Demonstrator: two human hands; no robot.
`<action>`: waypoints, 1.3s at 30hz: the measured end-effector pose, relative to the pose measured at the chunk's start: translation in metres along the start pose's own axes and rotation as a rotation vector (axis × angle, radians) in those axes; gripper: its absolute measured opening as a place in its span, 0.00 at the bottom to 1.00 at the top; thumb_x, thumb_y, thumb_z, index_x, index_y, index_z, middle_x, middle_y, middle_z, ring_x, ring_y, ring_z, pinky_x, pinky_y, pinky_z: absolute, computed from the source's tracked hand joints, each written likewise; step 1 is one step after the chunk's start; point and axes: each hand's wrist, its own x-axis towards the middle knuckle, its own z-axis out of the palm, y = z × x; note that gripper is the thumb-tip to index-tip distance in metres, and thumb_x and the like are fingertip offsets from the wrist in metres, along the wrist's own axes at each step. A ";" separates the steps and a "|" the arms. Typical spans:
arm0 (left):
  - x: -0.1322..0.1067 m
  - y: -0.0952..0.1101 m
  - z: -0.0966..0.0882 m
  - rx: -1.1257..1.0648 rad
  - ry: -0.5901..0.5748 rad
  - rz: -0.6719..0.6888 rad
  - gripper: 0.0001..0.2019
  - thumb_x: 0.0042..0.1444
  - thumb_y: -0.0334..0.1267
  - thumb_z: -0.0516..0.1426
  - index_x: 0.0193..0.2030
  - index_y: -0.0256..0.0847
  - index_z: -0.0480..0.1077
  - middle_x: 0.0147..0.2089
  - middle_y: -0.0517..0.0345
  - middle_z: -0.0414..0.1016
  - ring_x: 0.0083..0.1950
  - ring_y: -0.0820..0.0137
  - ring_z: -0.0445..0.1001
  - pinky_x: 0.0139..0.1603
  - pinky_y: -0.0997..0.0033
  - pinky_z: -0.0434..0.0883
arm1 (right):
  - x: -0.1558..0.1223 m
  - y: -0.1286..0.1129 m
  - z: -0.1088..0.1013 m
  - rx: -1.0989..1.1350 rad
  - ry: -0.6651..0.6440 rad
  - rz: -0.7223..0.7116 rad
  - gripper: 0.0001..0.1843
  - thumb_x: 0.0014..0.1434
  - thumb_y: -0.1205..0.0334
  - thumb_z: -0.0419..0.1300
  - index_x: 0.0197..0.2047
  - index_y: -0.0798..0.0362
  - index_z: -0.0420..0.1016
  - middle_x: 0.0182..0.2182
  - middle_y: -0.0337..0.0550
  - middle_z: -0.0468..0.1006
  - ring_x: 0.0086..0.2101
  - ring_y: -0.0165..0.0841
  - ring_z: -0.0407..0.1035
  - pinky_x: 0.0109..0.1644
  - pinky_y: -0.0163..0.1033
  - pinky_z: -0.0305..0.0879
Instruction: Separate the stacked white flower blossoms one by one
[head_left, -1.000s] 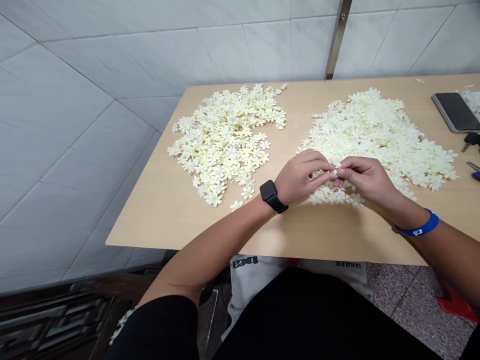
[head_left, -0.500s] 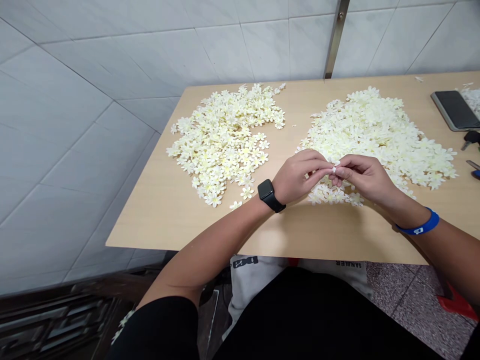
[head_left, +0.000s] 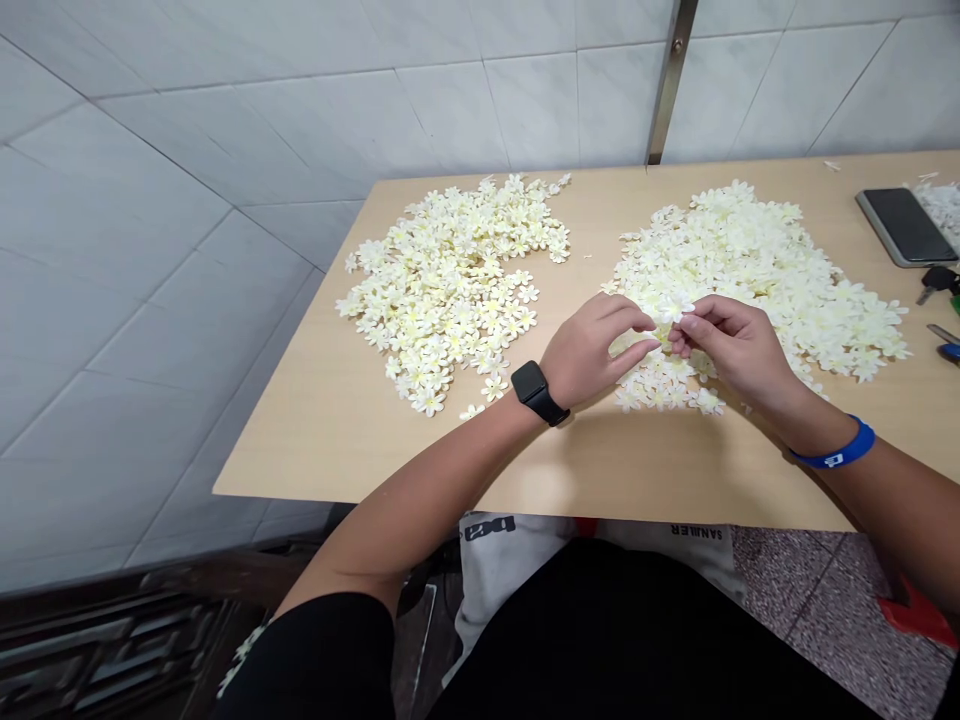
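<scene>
Between the thumb and fingers of my right hand [head_left: 739, 345] is a white artificial flower [head_left: 677, 307], its petals facing up. My left hand [head_left: 596, 345] is close to it on the left, thumb and forefinger apart with nothing between them. Beneath and beyond both hands spreads a heap of pale cream flowers [head_left: 757, 255]. Another heap, of flowers with yellow centres [head_left: 442, 290], covers the left part of the wooden table [head_left: 360, 440].
At the right lie a phone [head_left: 907, 227], a black key [head_left: 937, 280] and a blue-handled tool [head_left: 949, 350], cut off by the frame edge. Tiled walls [head_left: 315, 130] border the table behind and left. A metal strip [head_left: 670, 85] runs up the back wall.
My left thumb and fingers have parted and come away from the small white piece both hands were pinching. The white flower now shows open in my right fingers.
</scene>
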 end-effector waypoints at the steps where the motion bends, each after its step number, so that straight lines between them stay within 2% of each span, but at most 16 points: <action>1: -0.001 0.001 0.003 -0.008 0.014 -0.015 0.11 0.68 0.45 0.57 0.45 0.39 0.75 0.43 0.51 0.79 0.45 0.68 0.75 0.45 0.66 0.73 | 0.000 0.000 0.000 -0.008 -0.021 -0.005 0.17 0.56 0.43 0.71 0.30 0.48 0.77 0.26 0.40 0.79 0.27 0.33 0.72 0.35 0.43 0.73; 3: -0.002 0.002 0.007 -0.017 0.032 -0.033 0.13 0.69 0.47 0.56 0.46 0.40 0.76 0.45 0.50 0.79 0.47 0.68 0.76 0.45 0.66 0.73 | -0.002 -0.001 0.000 -0.018 -0.065 -0.020 0.16 0.57 0.45 0.71 0.30 0.48 0.78 0.26 0.40 0.79 0.27 0.33 0.72 0.35 0.42 0.73; 9: -0.003 0.000 0.012 -0.087 0.015 0.038 0.13 0.68 0.47 0.57 0.46 0.40 0.77 0.42 0.51 0.80 0.44 0.70 0.77 0.45 0.67 0.74 | -0.004 0.000 0.002 -0.040 -0.137 -0.073 0.15 0.59 0.47 0.70 0.30 0.49 0.80 0.24 0.40 0.78 0.26 0.32 0.72 0.35 0.42 0.74; 18: -0.003 0.003 0.012 -0.153 0.004 -0.042 0.16 0.68 0.49 0.56 0.40 0.40 0.79 0.38 0.52 0.81 0.40 0.70 0.77 0.43 0.68 0.74 | -0.004 0.000 0.003 -0.043 -0.179 -0.066 0.19 0.57 0.43 0.70 0.29 0.50 0.80 0.23 0.41 0.77 0.26 0.34 0.72 0.32 0.42 0.73; 24: -0.003 0.000 0.012 -0.212 0.048 -0.018 0.13 0.68 0.44 0.58 0.38 0.40 0.80 0.37 0.53 0.81 0.38 0.72 0.77 0.42 0.71 0.73 | -0.005 -0.001 0.003 -0.030 -0.195 -0.060 0.17 0.58 0.45 0.70 0.30 0.50 0.81 0.24 0.41 0.78 0.27 0.33 0.73 0.33 0.40 0.73; 31: -0.003 0.004 0.010 -0.202 0.035 -0.049 0.11 0.69 0.39 0.56 0.41 0.39 0.79 0.39 0.52 0.81 0.38 0.73 0.76 0.37 0.73 0.72 | -0.004 -0.001 0.002 -0.009 -0.191 -0.050 0.16 0.58 0.46 0.70 0.31 0.50 0.80 0.27 0.41 0.79 0.27 0.32 0.73 0.34 0.40 0.74; 33: -0.002 0.004 0.009 -0.171 0.058 -0.079 0.09 0.68 0.36 0.56 0.39 0.38 0.77 0.38 0.53 0.80 0.37 0.74 0.75 0.34 0.74 0.71 | -0.004 -0.001 0.003 -0.002 -0.187 -0.038 0.17 0.58 0.46 0.70 0.30 0.50 0.80 0.27 0.41 0.79 0.27 0.32 0.73 0.34 0.40 0.74; 35: -0.001 0.002 0.005 -0.084 0.135 -0.132 0.09 0.68 0.34 0.55 0.38 0.38 0.75 0.37 0.54 0.79 0.37 0.73 0.75 0.33 0.75 0.70 | -0.005 0.000 0.003 0.004 -0.174 -0.027 0.17 0.58 0.46 0.71 0.30 0.50 0.79 0.27 0.41 0.79 0.27 0.31 0.73 0.34 0.40 0.74; 37: 0.000 -0.003 -0.001 0.070 0.236 -0.167 0.08 0.67 0.33 0.55 0.37 0.38 0.74 0.37 0.54 0.78 0.39 0.72 0.74 0.36 0.72 0.71 | -0.005 0.001 0.004 0.007 -0.142 -0.015 0.17 0.58 0.47 0.71 0.30 0.50 0.78 0.27 0.41 0.79 0.27 0.31 0.72 0.34 0.40 0.73; 39: 0.001 -0.009 -0.005 0.244 0.279 -0.142 0.09 0.68 0.34 0.54 0.38 0.39 0.74 0.39 0.52 0.78 0.43 0.68 0.74 0.44 0.66 0.72 | -0.004 0.004 0.003 0.015 -0.069 -0.017 0.16 0.58 0.47 0.71 0.30 0.50 0.77 0.27 0.40 0.79 0.27 0.31 0.72 0.34 0.40 0.73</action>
